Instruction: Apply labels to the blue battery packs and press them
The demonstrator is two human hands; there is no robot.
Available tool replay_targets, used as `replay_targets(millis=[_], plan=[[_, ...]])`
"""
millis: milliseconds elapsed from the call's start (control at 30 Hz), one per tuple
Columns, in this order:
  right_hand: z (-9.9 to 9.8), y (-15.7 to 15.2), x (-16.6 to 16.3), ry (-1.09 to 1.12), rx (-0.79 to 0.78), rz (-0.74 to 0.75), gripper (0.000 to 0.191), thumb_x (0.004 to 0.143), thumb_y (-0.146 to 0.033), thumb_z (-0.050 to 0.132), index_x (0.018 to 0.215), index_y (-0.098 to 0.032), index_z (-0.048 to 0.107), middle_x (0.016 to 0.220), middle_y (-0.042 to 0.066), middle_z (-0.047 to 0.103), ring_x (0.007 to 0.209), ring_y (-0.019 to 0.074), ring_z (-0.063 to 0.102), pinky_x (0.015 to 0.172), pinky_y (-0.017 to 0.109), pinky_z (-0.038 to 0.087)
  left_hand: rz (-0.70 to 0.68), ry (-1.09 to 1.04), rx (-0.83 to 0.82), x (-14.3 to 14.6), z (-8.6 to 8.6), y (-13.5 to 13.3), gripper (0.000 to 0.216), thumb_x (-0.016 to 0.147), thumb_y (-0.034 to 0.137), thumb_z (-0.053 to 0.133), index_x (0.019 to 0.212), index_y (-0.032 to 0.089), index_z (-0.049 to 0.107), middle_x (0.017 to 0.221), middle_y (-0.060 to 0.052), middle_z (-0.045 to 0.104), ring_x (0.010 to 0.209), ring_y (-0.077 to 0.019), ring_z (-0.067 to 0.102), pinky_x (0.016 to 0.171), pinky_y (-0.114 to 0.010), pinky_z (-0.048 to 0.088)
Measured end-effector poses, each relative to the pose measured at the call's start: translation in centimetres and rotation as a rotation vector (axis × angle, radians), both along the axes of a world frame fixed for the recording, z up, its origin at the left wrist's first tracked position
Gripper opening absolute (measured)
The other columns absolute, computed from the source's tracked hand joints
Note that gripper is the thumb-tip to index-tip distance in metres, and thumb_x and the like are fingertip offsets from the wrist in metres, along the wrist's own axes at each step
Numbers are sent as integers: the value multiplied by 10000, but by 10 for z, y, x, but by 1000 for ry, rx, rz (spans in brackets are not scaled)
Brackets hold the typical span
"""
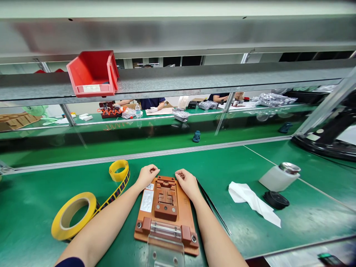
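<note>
A brown fixture board (185,215) lies in front of me, with a raised recessed block (166,198) in its middle. Its clear hinged cover (166,250) is folded down towards me. At the board's far left corner my left hand (147,177) is closed, thumb and fingertips together. My right hand (187,182) rests by the far right corner with its fingers curled in. Whether either hand holds something small is hidden. Black tweezers (213,205) lie beside my right forearm. Left of my left arm is a yellow tape roll (59,224) with a strip of dark pieces.
The strip runs to a smaller yellow coil (118,165). To the right are a white wipe (253,202), a black round cap (276,200) and a white bottle (279,178). A red bin (93,74) sits on the shelf above. Blue parts (196,136) stand beyond the rail; people work behind.
</note>
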State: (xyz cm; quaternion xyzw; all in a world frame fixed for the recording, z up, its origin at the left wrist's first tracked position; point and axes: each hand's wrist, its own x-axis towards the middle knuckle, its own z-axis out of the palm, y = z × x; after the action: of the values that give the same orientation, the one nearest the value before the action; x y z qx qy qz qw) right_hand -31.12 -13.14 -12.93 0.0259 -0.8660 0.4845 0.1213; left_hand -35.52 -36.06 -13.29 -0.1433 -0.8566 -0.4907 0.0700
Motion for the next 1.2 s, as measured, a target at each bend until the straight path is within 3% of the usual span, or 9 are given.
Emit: replay_targets(millis=[1200], plan=[[-2, 1, -1, -17, 2, 3, 234, 806, -406, 496, 850, -229, 642, 855, 60, 720, 780, 230, 665, 770, 367, 512, 7, -10, -6, 0, 2, 1, 271, 817, 448, 617, 756, 190, 672, 726, -15, 688, 682, -169, 607, 657, -268, 426]])
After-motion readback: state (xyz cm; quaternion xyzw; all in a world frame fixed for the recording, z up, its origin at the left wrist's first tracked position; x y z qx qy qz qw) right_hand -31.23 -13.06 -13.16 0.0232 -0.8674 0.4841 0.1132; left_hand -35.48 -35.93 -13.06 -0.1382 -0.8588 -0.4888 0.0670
